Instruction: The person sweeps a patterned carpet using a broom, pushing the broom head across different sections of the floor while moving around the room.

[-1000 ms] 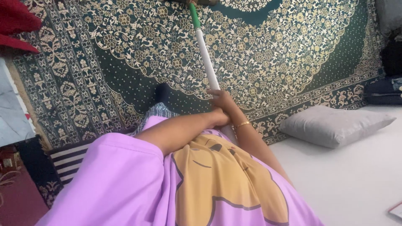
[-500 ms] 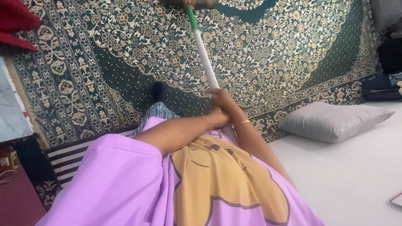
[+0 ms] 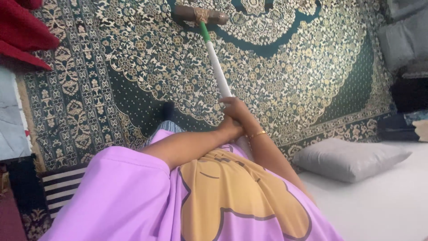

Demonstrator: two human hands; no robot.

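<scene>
Head view: both hands are clenched around the white broom handle (image 3: 219, 73). The right hand (image 3: 237, 110) grips further up the pole, the left hand (image 3: 229, 128) just behind it, close to the purple shirt (image 3: 133, 196). Compared with a second ago, the brown broom head (image 3: 200, 14), far ahead of the hands, now shows fully on the patterned green carpet (image 3: 290, 67), so the sweeping stroke appears to be drawing back. A grey pillow (image 3: 350, 158) lies to the right hand's side.
</scene>
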